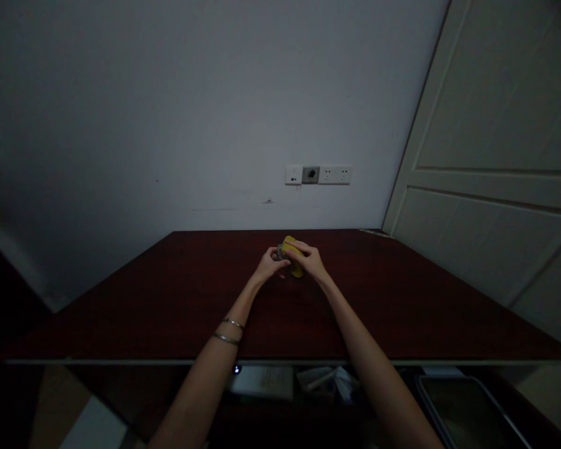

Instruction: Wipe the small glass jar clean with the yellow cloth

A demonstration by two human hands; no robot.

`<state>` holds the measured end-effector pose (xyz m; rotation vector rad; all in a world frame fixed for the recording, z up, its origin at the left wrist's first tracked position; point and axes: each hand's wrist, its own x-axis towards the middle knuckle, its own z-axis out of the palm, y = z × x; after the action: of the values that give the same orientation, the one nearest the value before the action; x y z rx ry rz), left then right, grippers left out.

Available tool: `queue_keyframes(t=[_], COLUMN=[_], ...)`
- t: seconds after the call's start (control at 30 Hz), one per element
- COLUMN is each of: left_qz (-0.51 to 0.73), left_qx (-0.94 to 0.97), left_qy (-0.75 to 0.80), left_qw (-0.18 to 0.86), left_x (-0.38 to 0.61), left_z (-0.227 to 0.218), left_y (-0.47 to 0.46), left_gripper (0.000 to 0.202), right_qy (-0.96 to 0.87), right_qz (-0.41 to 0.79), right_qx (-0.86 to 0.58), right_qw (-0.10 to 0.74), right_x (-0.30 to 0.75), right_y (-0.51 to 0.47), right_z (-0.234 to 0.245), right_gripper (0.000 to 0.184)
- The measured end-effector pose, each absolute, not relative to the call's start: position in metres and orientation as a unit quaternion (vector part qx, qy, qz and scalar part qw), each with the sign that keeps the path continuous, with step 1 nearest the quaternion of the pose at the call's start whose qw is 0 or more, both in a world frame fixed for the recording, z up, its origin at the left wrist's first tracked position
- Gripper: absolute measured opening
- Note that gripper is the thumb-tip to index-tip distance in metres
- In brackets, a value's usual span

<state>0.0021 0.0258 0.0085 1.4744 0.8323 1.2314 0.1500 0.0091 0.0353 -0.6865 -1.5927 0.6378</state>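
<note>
Both my arms reach out over a dark red table (168, 299) toward its far middle. My right hand (310, 258) is closed around a small yellow object (293, 257) that rests on or just above the tabletop. My left hand (270, 264) is closed too, its fingers pinching a small grey part (280, 252) at the yellow object's left end. The dim light hides what the grey part is. Two thin bangles (229, 331) sit on my left forearm.
A white wall with a row of sockets (318, 174) rises behind the table. A pale panelled door (495, 156) stands at the right. Under the table's near edge lie papers and a crumpled bag (327, 380), with a dark tray (467, 411) at the lower right.
</note>
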Motion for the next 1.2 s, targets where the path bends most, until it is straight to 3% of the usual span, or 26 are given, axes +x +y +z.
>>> queue_keyframes(t=[0.4,0.73,1.0,1.2], left_qz=[0.493,0.496,0.477,0.467], left_qx=[0.627,0.645,0.649,0.647], left_qy=[0.359,0.365,0.372,0.358], left_qw=[0.484,0.452,0.461,0.485], left_x=[0.002,0.001,0.004,0.002], left_z=[0.003,0.004,0.006,0.007], left_y=[0.028,0.027,0.026,0.026], left_gripper=[0.056,0.059,0.061,0.059], right_qy=[-0.610,-0.705,-0.627,-0.620], right_qz=[0.335,0.284,0.303,0.360], right_qx=[-0.352,-0.294,-0.339,-0.331], right_qw=[0.626,0.580,0.632,0.613], right_x=[0.144,0.150,0.145,0.152], right_y=[0.016,0.012,0.016,0.020], right_z=[0.028,0.027,0.025,0.026], right_gripper=[0.047,0.033,0.040,0.044])
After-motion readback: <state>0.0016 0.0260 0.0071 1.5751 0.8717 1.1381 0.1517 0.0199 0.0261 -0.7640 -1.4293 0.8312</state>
